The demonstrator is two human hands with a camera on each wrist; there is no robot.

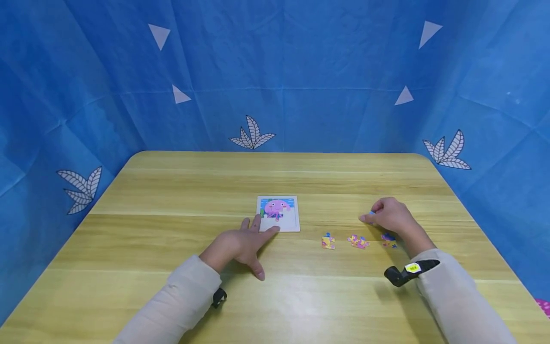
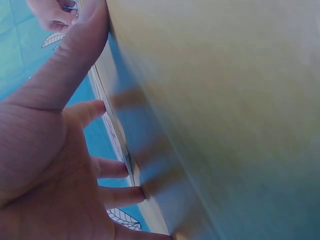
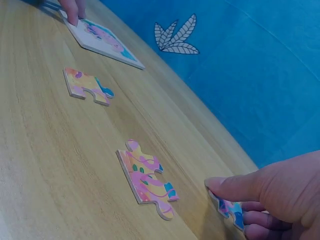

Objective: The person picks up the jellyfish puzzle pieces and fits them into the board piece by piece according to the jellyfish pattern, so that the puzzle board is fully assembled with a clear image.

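A square jigsaw board [image 1: 291, 224] with a pale frame holds part of a pink octopus picture; its lower right shows bare white. My left hand [image 1: 246, 243] has its fingers spread, with fingertips resting at the board's near left edge and the thumb out over the table. In the left wrist view those straight fingers [image 2: 120, 196] reach down to the tabletop. My right hand [image 1: 392, 215] pinches a blue and pink jigsaw piece [image 3: 229, 211] between thumb and fingers, low over the table. Most of that piece is hidden by the hand in the head view.
Between the board and my right forearm lie a yellow jigsaw piece [image 1: 328, 241], a pink and yellow one [image 1: 358, 241] and a purple and yellow one [image 1: 388, 239]. All sit on the wooden table [image 1: 292, 306]. Blue cloth [image 1: 326, 62] hangs behind and at both sides.
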